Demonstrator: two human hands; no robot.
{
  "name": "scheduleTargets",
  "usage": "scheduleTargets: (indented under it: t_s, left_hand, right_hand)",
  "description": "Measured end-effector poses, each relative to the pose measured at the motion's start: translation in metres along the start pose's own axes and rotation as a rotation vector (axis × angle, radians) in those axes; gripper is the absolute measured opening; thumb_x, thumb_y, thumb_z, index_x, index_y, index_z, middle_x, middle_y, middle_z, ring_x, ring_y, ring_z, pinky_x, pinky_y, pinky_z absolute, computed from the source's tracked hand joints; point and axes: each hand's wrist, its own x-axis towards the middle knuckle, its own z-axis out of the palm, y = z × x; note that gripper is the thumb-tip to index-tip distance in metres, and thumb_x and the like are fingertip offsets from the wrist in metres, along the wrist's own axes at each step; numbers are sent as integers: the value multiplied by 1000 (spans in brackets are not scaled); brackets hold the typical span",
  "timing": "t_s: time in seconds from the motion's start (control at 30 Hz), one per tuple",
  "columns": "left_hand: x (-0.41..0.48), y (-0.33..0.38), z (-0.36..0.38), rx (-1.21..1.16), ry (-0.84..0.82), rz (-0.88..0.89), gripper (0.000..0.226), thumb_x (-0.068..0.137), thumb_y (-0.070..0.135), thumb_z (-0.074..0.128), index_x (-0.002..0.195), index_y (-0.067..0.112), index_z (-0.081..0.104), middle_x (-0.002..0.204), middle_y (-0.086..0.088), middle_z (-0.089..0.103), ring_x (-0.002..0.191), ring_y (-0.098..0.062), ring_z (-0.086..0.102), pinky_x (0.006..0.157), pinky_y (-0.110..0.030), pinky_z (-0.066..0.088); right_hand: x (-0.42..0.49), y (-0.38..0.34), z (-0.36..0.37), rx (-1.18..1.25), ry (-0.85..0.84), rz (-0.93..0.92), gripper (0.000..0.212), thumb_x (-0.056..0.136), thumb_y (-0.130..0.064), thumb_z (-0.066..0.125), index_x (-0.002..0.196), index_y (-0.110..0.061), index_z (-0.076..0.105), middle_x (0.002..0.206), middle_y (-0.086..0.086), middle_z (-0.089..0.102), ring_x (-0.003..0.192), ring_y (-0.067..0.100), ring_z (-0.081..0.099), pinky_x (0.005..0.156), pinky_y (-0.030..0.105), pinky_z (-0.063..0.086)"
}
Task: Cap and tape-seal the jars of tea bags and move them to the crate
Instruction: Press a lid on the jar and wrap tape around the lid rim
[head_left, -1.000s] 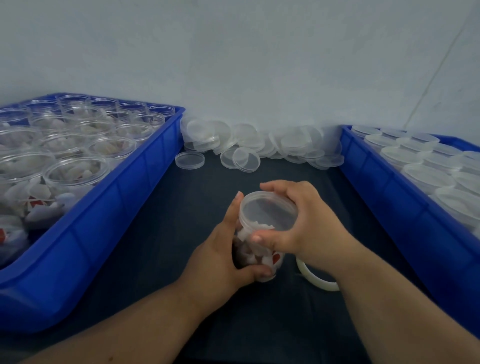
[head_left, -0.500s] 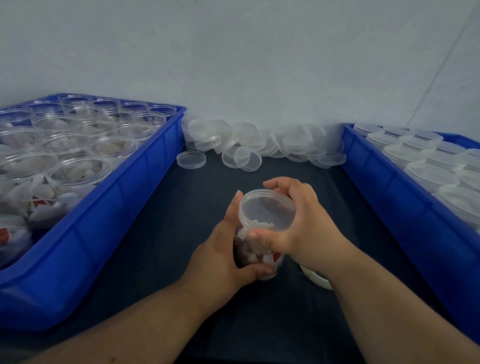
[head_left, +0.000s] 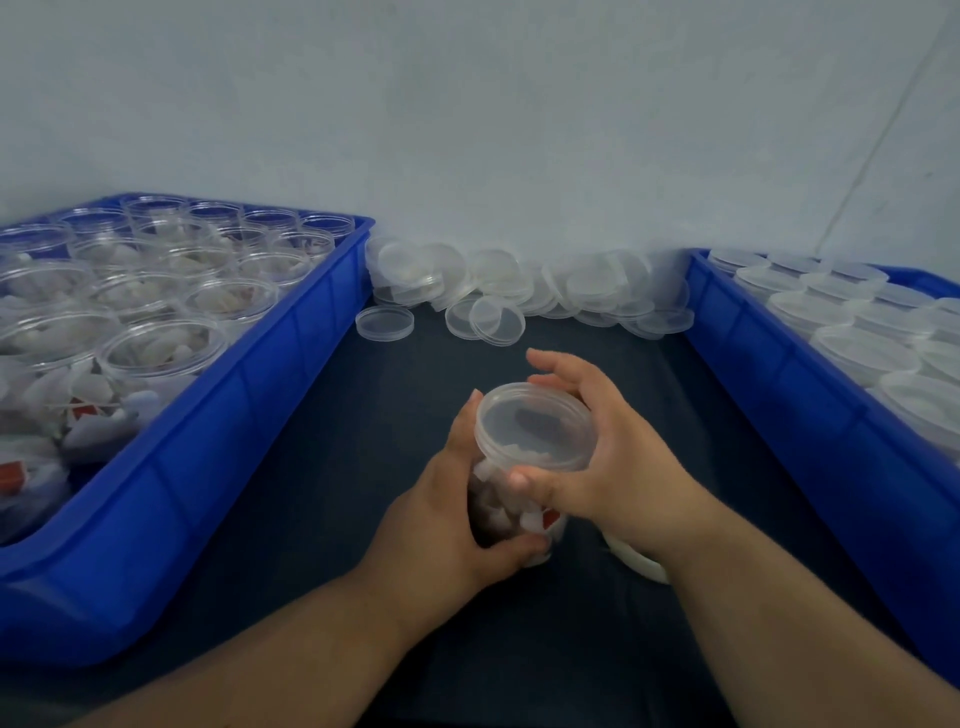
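Your left hand (head_left: 439, 522) grips the jar (head_left: 501, 512) of tea bags over the desk (head_left: 311, 493); your right hand (head_left: 618, 467) clasps its lid (head_left: 535, 426) between thumb and fingers.

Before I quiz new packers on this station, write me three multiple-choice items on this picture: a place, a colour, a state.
1. Where do the loose lids lie?
A. On a shelf. B. On the floor. C. On the dark mat by the wall.
2. What colour is the left crate?
A. Green. B. Blue. C. Grey.
3. The jar being held is:
A. Capped with a lid. B. Uncapped. C. Empty.

Answers:
1 C, they pile on the mat against the wall.
2 B, its walls are blue.
3 A, the right hand grips the lid on the jar's mouth while the left hand holds its body.
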Motion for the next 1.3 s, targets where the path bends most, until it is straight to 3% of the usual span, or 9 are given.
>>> scheduleTargets:
  t_s: [0.2, 0.5, 0.7, 0.8, 0.93, 1.03, 1.17, 1.23, 1.3]
  left_hand:
    - [6, -3, 1, -96, -166, 43, 88, 63, 43, 87, 136, 50, 38, 128, 28, 58, 119, 4, 58, 93, -14, 50]
    - [-2, 2, 8, 45, -58, 2, 90, 61, 56, 87, 129, 57, 29, 121, 36, 57, 106, 11, 61, 88, -25, 56]
    - [-3, 7, 3, 96, -63, -15, 88, 59, 65, 84, 129, 55, 32, 117, 37, 58, 102, 14, 60, 82, -18, 55]
    - [-3, 12, -2, 101, -75, -87, 95, 50, 67, 86, 114, 76, 18, 117, 44, 52, 105, 19, 54, 80, -5, 47]
    - [-3, 19, -7, 198, -134, -138, 120, 50, 61, 92, 141, 54, 14, 127, 39, 43, 137, -3, 33, 124, -34, 24]
    - [-5, 36, -15, 230, -150, -227, 154, 52, 63, 90, 154, 40, -23, 159, 22, 23, 129, 13, -14, 121, -40, -13]
    - [-16, 61, -35, 21, 93, -178, 141, 51, 82, 69, 159, 39, -10, 161, 23, 21, 150, 4, 5, 124, -34, 17]
    - [-25, 69, -44, 65, 254, -38, 107, 64, 79, 58, 157, 43, 19, 147, 29, 32, 126, 30, 22, 104, -6, 28]
    - [-31, 79, -50, 216, 315, 123, 66, 83, 62, 57, 144, 43, 46, 133, 31, 42, 120, 31, 30, 95, 5, 27]
  right_hand:
    - [10, -9, -30, -207, -358, -126, 88, 63, -46, 82, 142, -43, 43, 151, -25, 35, 142, -4, 27, 114, 17, 27]
    - [-14, -22, 14, -178, 87, 15, 75, 63, -41, 88, 129, -48, 53, 120, -39, 46, 120, -15, 42, 119, 45, 25]
    - [-22, -36, 29, -111, 183, 191, 114, 57, -74, 70, 151, -48, 12, 127, -38, 41, 124, -10, 40, 102, 16, 39]
    - [-21, -28, 8, 130, 257, 350, 81, 91, -64, 44, 152, -46, -6, 142, -32, 36, 127, -6, 43, 103, 16, 34]
    - [-45, 0, -40, -519, 27, 531, 46, 96, -54, 47, 140, -40, 44, 116, -24, 58, 104, 4, 58, 104, 32, 40]
    - [-57, 12, -47, -944, -265, 571, 39, 87, -64, 55, 114, -38, 65, 110, -15, 65, 109, 6, 58, 117, 38, 27]
    - [-64, 14, -35, -1155, -295, 397, 30, 96, -53, 43, 96, -36, 68, 90, -15, 64, 99, 3, 57, 121, 39, -5]
    - [-69, 13, -31, -1149, -186, 320, 31, 98, -47, 42, 85, -31, 65, 81, -13, 61, 83, 2, 58, 121, 31, 14]
    - [-75, 3, -31, -911, 101, 327, 26, 95, -43, 51, 74, -30, 59, 71, -12, 57, 63, 3, 58, 83, 20, 51]
